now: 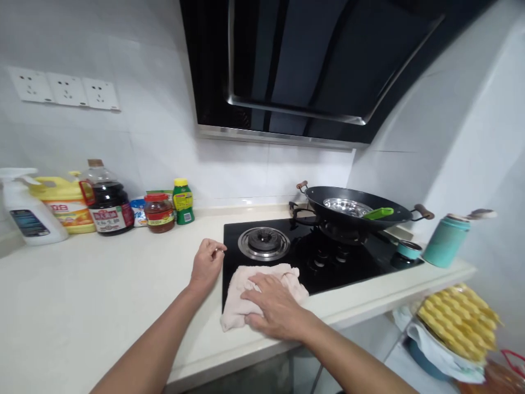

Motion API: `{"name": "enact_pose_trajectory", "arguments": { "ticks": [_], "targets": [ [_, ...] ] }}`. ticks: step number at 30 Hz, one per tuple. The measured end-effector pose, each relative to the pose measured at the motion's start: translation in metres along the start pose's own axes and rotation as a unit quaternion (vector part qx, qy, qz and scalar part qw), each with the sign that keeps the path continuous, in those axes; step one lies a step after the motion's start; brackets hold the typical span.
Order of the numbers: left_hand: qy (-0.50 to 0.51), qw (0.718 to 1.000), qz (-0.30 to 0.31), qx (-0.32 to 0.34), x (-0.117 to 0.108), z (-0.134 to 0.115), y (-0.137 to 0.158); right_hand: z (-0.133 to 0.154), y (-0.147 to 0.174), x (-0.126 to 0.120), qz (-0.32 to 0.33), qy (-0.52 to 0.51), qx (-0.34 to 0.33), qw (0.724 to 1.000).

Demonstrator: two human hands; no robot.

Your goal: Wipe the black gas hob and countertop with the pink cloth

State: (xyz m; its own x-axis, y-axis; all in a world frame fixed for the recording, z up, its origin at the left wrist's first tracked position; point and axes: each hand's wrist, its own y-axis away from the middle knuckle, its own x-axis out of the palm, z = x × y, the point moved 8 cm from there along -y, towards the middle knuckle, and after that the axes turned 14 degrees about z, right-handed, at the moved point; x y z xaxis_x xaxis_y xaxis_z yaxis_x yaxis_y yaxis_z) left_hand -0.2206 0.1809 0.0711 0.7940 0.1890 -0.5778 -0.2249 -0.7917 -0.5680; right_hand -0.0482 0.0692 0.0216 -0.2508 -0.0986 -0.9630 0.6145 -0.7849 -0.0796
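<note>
A pale pink cloth (pixel 240 295) lies folded over the front left corner of the black glass gas hob (pixel 305 282) and partly on the white counter. My right hand (pixel 273 306) is on top of it, fingers bent and pressing it down in a grip. Beside the hob's left edge rests my left hand (pixel 208 262), its fingers curled closed; what they hold, if anything, is hidden. Just behind the cloth is the bare left burner (pixel 263 243) with its metal ring.
A black wok (pixel 379 220) stands on the right burner, holding a shiny metal dish (pixel 346 206) and a green-handled utensil (pixel 379 213). A turquoise canister (pixel 447 241) is near the right end. Bottles and jars, including a spray bottle (pixel 30 213), line the left wall. A range hood (pixel 287 71) hangs above.
</note>
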Motion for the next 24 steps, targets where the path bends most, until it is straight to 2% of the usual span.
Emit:
{"name": "enact_pose_trajectory", "arguments": {
  "ticks": [5,8,11,14,18,21,24],
  "targets": [
    [-0.021,0.998,0.055,0.007,0.012,-0.012,0.006,-0.031,0.044,-0.004,-0.033,-0.010,0.077,0.996],
    [-0.044,0.989,0.139,0.037,0.019,-0.034,0.014,-0.064,0.075,-0.015,-0.036,-0.012,0.146,0.989],
    [-0.065,0.970,0.230,0.056,0.022,-0.058,0.036,-0.096,0.107,-0.027,-0.039,0.005,0.182,0.982],
    [-0.072,0.960,0.265,0.046,0.014,-0.067,0.065,-0.130,0.140,-0.036,-0.052,0.027,0.212,0.976],
    [-0.102,0.964,0.247,-0.009,-0.003,-0.045,0.098,-0.179,0.180,-0.043,-0.080,0.047,0.263,0.960],
    [-0.132,0.971,0.193,-0.043,-0.022,-0.023,0.114,-0.206,0.198,-0.051,-0.078,0.069,0.275,0.956],
    [-0.148,0.978,0.138,-0.044,-0.040,-0.009,0.122,-0.227,0.212,-0.063,-0.091,0.080,0.272,0.955]
  ]
}}
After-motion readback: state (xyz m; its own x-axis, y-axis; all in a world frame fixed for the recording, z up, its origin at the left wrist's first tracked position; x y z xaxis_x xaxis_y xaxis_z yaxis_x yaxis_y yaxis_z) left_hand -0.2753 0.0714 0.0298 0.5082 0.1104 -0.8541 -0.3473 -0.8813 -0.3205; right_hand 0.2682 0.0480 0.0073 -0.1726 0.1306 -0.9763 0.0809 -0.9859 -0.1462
